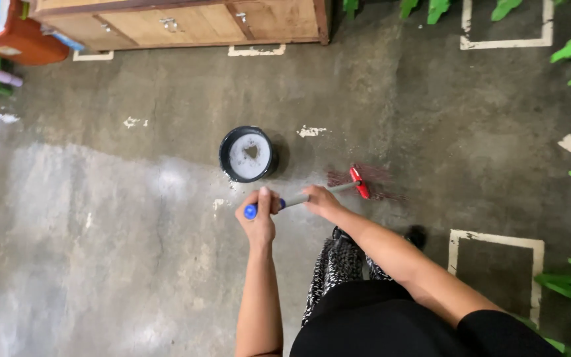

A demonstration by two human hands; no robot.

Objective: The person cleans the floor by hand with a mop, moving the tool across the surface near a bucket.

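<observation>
two hands grip my broom (325, 192): the left hand (259, 218) is wrapped round the blue handle end, the right hand (322, 201) is closed further down the grey shaft. its red head sits on the concrete floor (100, 231), just right of a black bucket (246, 154). a wooden cabinet (186, 23) stands well beyond.

My left hand (258, 221) and right hand (320, 200) grip the broom (359, 182) by its smooth grey metal handle with glossy blue plastic cap, its red plastic head and bristles on rough, matt, stained concrete floor (100, 231), beside a glossy black plastic bucket (246, 155) and a matt wooden cabinet (186, 23).
</observation>
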